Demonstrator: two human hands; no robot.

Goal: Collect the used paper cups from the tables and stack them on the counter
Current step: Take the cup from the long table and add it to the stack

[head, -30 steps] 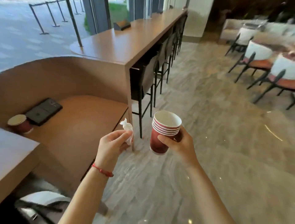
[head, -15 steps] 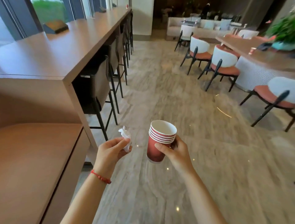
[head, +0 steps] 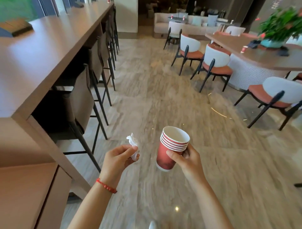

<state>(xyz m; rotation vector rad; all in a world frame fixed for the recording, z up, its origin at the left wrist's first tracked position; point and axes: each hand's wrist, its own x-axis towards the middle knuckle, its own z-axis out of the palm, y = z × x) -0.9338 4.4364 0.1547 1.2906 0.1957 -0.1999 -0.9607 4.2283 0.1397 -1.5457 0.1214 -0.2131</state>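
My right hand (head: 185, 159) grips a stack of several nested red paper cups (head: 171, 147), upright and tilted slightly, held over the floor at the lower middle. My left hand (head: 118, 159) pinches a crumpled white tissue (head: 133, 145) just left of the stack. A single red cup (head: 244, 49) stands on the curved table (head: 264, 57) at the right. Two more red cups (head: 172, 16) sit on a low table far back by the sofa, and another small red cup (head: 108, 1) stands at the far end of the long bar counter (head: 40, 54).
Bar stools (head: 81, 98) line the counter's right side. White and orange chairs (head: 214, 65) ring the curved table, which also carries a potted plant (head: 277, 27). A lower desk (head: 24, 192) lies at bottom left. The marble floor (head: 163, 98) runs ahead between stools and chairs.
The view has swung right, away from the lower desk and its cup, toward the aisle and the curved table. Both hands keep their hold on the tissue and the cup stack.
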